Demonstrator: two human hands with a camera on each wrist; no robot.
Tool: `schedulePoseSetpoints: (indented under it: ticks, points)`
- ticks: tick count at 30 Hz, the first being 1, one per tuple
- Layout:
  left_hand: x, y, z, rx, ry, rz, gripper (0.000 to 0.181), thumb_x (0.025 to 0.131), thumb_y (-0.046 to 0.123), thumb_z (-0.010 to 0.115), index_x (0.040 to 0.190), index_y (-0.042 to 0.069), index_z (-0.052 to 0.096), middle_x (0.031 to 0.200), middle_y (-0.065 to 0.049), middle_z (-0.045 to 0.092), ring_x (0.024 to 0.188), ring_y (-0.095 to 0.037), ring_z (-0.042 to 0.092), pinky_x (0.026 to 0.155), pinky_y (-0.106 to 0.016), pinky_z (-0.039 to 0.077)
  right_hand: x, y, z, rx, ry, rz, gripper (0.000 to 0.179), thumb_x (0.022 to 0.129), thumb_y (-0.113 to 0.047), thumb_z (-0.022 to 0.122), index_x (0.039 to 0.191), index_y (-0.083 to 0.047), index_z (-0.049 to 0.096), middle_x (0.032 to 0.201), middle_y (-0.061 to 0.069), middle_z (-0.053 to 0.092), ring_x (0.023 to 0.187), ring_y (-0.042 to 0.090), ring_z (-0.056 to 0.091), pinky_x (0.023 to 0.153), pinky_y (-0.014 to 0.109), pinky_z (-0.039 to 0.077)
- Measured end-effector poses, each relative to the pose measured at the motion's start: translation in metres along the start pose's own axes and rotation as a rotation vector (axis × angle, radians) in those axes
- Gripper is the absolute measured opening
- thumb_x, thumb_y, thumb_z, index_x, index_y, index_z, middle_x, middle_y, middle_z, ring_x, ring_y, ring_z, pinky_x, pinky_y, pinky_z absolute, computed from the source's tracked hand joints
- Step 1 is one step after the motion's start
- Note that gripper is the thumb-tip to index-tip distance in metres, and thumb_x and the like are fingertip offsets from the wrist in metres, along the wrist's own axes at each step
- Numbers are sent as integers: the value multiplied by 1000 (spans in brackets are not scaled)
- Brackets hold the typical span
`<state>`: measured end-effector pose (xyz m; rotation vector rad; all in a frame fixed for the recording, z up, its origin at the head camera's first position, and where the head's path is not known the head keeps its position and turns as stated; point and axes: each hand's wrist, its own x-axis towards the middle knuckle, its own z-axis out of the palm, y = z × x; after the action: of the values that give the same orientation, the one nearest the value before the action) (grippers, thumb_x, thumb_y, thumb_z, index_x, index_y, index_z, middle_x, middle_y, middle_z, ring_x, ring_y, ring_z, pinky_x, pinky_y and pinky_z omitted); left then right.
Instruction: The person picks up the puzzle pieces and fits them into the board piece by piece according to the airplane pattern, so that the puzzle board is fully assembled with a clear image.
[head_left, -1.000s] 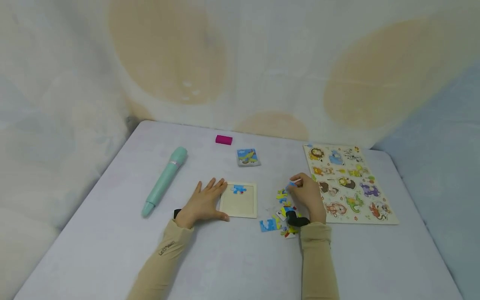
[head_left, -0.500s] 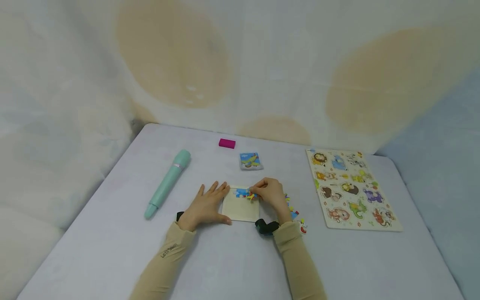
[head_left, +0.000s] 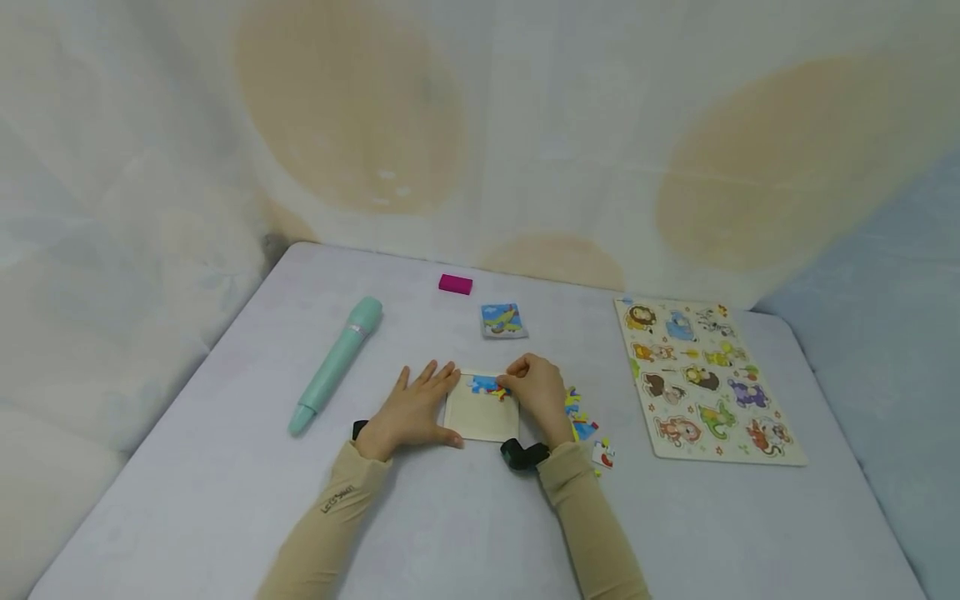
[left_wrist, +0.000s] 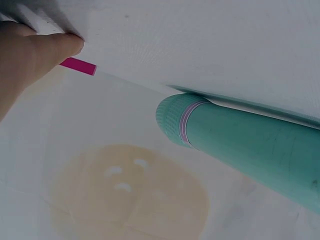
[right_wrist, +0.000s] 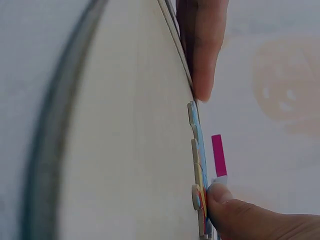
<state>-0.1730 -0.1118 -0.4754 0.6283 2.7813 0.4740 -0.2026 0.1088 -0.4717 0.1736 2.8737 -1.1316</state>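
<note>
To the left of your left hand, near it but well clear of the fingers, lies a teal rod shaped like a microphone; its ridged, rounded head points away from you, with a pale band below it. Your left hand lies flat with its fingers spread apart, clamped on nothing, its fingertips at the left edge of the wooden tray. That tray sits between your two hands. In it, along the far edge, are joined puzzle pieces, blue at the left and turning yellow and red just beside your right fingertips. Beyond your grip, farther from you, are a magenta block and, to its right and nearer, a small picture packet.

Your right hand reaches over the tray's far right corner with its fingers bent and a fingertip touching the pieces; you cannot tell from these views whether it pinches one or only presses. Just right of that hand, partly hidden by it, loose pieces lie on the table. Farther right, well apart from your grip, lies a flat animal board with rows of colourful figures.
</note>
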Motion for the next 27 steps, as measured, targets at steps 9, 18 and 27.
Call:
schedulePoseSetpoints:
  ticks: [9,18,27]
  points:
    - [4,3,-3,7,-1,6,113,67,63,77,155,16,25,162,-2,20,152,-29,11,117,-64,4,4,3,-3,68,0,-5,19,82,-21,77,94,-8,69,88,7,66,76,18,57,62,24,42]
    - [10,4,-1,1,-13,12,112,67,62,78,155,14,26,162,-3,21,152,-30,11,117,-65,4,9,42,-45,190,-137,1,31,96,-27,60,117,-5,64,100,13,67,74,15,61,63,22,51]
    - [9,-1,-3,-3,-10,25,112,69,61,78,155,13,25,162,-5,20,152,-32,10,116,-67,4,-4,87,-87,116,-121,-70,35,94,-22,64,125,-6,61,114,16,64,96,24,59,78,30,49]
